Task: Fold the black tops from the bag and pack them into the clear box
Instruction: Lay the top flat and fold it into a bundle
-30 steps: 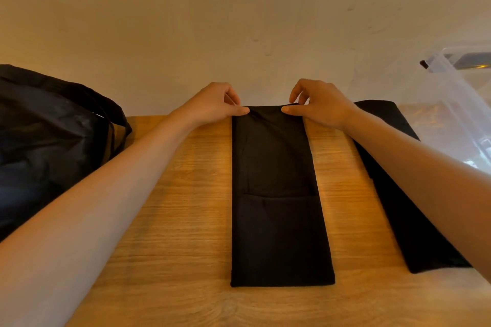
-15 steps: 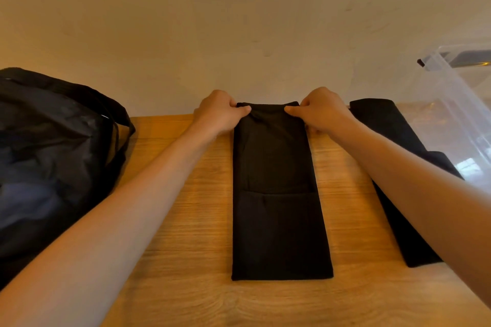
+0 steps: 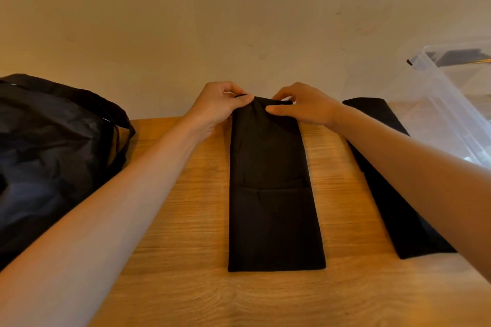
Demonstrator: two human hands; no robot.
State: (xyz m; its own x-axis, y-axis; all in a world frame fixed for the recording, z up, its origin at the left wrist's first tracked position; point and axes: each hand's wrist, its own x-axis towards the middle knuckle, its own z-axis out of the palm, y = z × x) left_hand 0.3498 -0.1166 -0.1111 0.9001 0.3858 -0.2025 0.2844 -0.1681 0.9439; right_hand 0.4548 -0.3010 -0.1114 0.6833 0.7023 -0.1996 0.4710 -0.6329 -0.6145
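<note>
A black top (image 3: 271,194), folded into a long narrow strip, lies on the wooden table (image 3: 186,220) and runs away from me. My left hand (image 3: 218,106) pinches its far left corner. My right hand (image 3: 305,106) pinches the far right corner. That far end is lifted a little off the table. A second folded black top (image 3: 398,207) lies to the right, partly under my right forearm. The black bag (image 3: 53,154) sits at the left. The clear box (image 3: 446,103) stands at the far right.
A plain wall rises directly behind the table's far edge. The bag's strap (image 3: 117,114) hangs over the table's left side. Bare wood shows between the two folded tops and in front of them.
Both hands have closed on the far end of the middle top and raised it off the table, drawing it slightly toward me. The camera view has shifted a little.
</note>
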